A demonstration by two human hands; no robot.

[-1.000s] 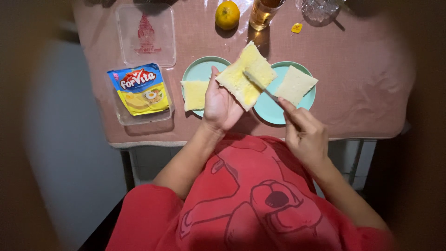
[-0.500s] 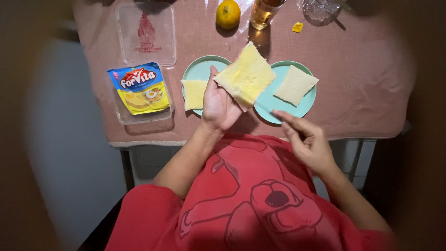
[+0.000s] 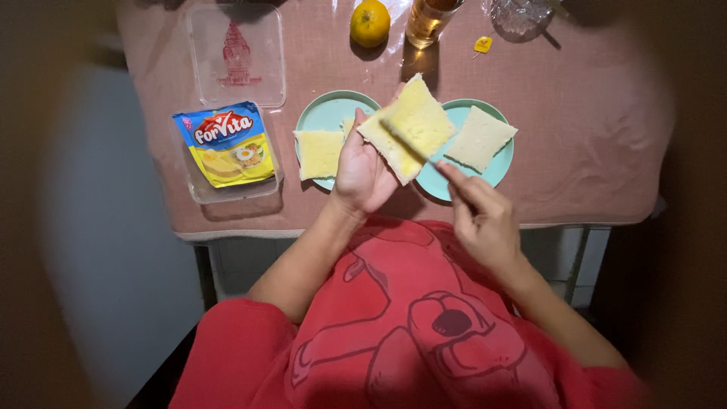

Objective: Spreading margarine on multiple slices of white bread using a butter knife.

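Note:
My left hand holds a slice of crustless bread flat on its palm, yellow spread coating the top. My right hand grips a knife by the handle; its blade lies across the slice. Below the slice are two light-green plates. The left plate carries a small spread-covered slice. The right plate carries a pale plain slice.
An open tub of yellow spread with a blue and yellow foil cover sits at left, its clear lid behind it. An orange, a glass of amber drink and a cut-glass dish stand at the back of the pink tablecloth.
My right hand drew the knife back off the bread half a second ago, and has now brought the blade onto the slice again. The slice has tilted slightly.

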